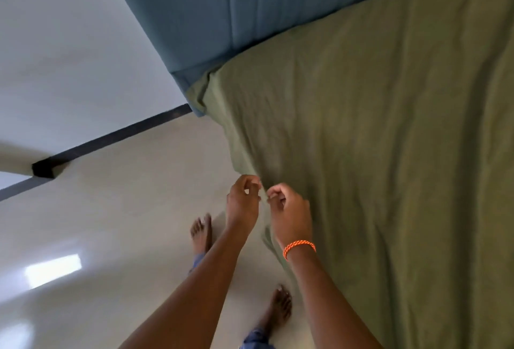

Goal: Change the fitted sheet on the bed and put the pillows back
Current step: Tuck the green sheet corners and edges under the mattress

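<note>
Hands [264,198] blurred at green sheet [375,154] edge; grip unclear.

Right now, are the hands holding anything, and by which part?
Both the left hand and the right hand pinch the green sheet at its side edge, where it hangs over the side of the bed.

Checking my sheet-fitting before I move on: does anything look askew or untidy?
Yes. The green sheet is wrinkled, bunched at the corner by the blue headboard, its side edge hanging loose where both hands pinch it.
</note>
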Demonstrator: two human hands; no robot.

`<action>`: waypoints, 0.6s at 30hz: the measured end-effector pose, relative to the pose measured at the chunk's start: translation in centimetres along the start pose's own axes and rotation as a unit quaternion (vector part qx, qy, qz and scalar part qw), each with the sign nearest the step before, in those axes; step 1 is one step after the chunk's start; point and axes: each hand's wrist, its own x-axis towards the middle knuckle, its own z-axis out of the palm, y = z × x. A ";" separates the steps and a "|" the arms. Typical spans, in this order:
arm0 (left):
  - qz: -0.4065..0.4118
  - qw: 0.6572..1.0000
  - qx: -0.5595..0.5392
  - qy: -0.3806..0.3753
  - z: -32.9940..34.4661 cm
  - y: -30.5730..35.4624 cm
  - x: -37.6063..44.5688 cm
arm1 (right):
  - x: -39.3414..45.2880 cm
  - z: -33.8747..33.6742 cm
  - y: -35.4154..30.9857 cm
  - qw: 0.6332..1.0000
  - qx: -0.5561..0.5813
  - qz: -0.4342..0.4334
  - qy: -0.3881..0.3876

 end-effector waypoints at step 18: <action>-0.098 0.991 -0.086 -0.038 -2.1 -5.2 14.3 | 24.6 13.4 -14.6 0.892 -0.359 -0.270 0.052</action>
